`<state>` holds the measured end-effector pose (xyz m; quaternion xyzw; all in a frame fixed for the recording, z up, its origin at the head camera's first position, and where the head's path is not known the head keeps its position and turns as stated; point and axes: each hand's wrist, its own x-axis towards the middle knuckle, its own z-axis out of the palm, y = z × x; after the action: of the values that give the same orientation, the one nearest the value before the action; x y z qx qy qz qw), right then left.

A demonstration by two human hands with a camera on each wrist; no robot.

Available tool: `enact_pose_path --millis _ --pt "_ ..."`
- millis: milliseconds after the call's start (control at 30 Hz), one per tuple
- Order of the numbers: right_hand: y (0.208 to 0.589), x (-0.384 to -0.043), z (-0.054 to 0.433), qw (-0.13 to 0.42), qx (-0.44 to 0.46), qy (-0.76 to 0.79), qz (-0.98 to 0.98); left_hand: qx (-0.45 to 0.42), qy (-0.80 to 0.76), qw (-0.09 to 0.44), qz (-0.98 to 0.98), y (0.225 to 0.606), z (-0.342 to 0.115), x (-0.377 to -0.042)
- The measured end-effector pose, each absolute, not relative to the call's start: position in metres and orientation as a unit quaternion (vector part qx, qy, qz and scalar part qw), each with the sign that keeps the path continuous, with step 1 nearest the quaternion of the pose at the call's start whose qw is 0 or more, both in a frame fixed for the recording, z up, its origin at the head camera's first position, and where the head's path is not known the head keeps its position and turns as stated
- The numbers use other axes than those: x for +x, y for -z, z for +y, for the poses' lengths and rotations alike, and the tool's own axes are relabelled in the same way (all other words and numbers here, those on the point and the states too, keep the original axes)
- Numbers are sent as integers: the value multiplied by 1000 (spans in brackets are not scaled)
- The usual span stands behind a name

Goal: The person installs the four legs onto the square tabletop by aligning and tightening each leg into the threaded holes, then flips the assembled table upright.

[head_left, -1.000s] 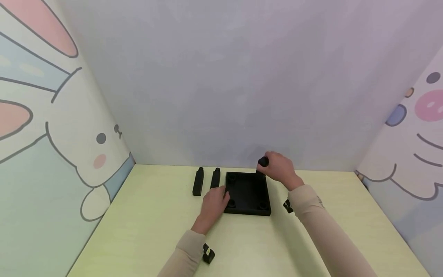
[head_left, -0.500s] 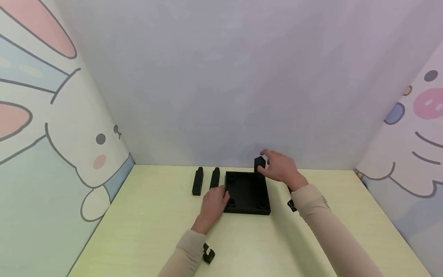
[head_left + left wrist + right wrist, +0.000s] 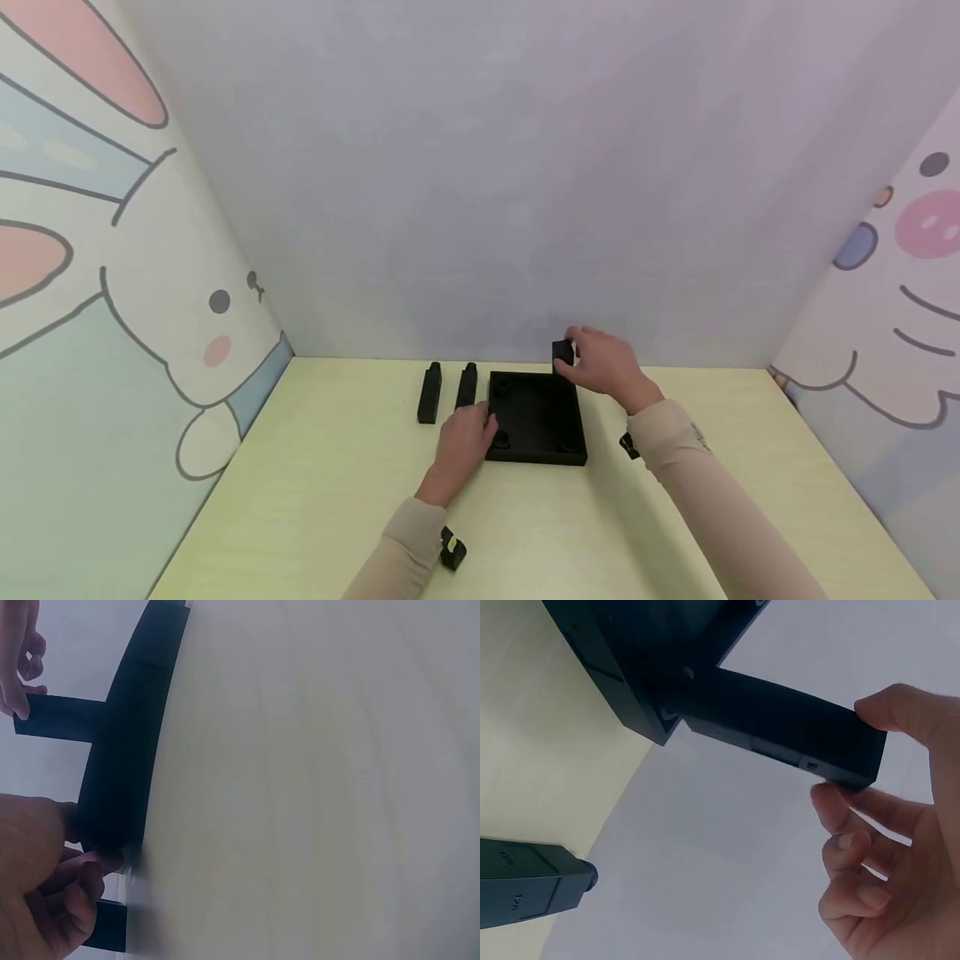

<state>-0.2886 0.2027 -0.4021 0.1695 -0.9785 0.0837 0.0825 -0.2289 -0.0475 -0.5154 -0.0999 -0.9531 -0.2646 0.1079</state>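
In the head view a black square panel (image 3: 534, 417) with raised rims and round corner sockets lies at the back of the table. My left hand (image 3: 462, 437) grips its left edge, and the left wrist view shows thumb and fingers (image 3: 94, 866) around that rim. A black square leg (image 3: 562, 354) stands upright in the panel's far right corner. Around its top end, my right hand (image 3: 606, 367) pinches it between thumb and fingertips. The right wrist view shows the leg (image 3: 780, 727) with its lower end at the corner socket (image 3: 669, 714).
Two more black legs, one at far left (image 3: 430, 393) and one beside the panel (image 3: 467, 387), lie with pegs pointing to the wall. Another leg (image 3: 525, 883) lies right of the panel, in the right wrist view. A grey wall (image 3: 487, 208) rises close behind.
My right hand loosened its fingers from the leg, drew back slightly, then pinched it again. The leg turned and shifted a little left. My left hand stayed on the panel.
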Motion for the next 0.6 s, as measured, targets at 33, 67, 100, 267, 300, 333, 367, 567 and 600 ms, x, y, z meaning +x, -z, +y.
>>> enact_pose_path --millis 33,67,100,267,300,333,367,567,600 --pt "403 -289 203 87 166 -86 -979 -99 265 109 -953 516 -47 -229" --pt "403 -289 203 91 162 -91 -978 -99 266 110 -953 516 -47 -229" --pt "404 -290 203 95 158 -94 -978 -98 268 110 -952 516 -47 -229" --pt "409 -291 206 104 138 -102 -980 -101 270 108 -951 517 -46 -230" --pt "409 -291 207 103 136 -99 -980 -101 270 108 -952 518 -46 -230" --pt "409 -290 208 101 135 -95 -981 -101 269 109 -952 518 -46 -230" --pt "408 -290 209 98 135 -91 -982 -100 270 109 -951 519 -46 -231" --pt "396 -287 212 55 148 -83 -984 -96 271 114 -951 519 -47 -230" --pt "395 -286 213 48 153 -85 -983 -96 270 114 -951 519 -47 -230"
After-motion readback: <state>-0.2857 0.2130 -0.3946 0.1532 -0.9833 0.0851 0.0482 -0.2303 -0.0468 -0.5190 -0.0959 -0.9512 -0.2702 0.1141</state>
